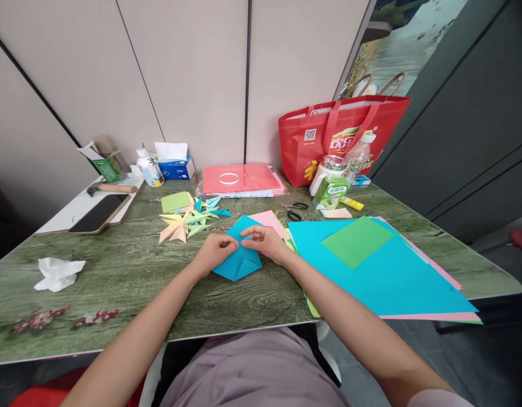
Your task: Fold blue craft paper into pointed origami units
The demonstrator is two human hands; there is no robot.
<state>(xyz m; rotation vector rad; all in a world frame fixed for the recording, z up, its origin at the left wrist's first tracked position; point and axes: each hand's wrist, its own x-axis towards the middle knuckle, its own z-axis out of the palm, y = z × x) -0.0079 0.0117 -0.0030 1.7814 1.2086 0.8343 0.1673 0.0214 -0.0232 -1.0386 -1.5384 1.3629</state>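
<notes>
A blue sheet of origami paper (236,268) with several crease lines lies at the table's middle, its near part showing a folded point. My left hand (216,252) is closed, thumb and forefinger pinching the paper at its centre. My right hand (266,244) has its thumb and forefinger curved at the paper's middle, close to the left fingertips; the fold between them is partly hidden. Pink paper (270,221) lies just behind my right hand. To the left of the blue sheet is a pile of folded paper shapes (188,217) in several colours.
Large blue sheets (349,282) carry a green square (357,242) at right. Scissors (295,210), a green carton (331,193) and a red bag (301,152) stand or lie behind. At left are a crumpled tissue (59,273), a phone (99,213) and a hammer (112,188).
</notes>
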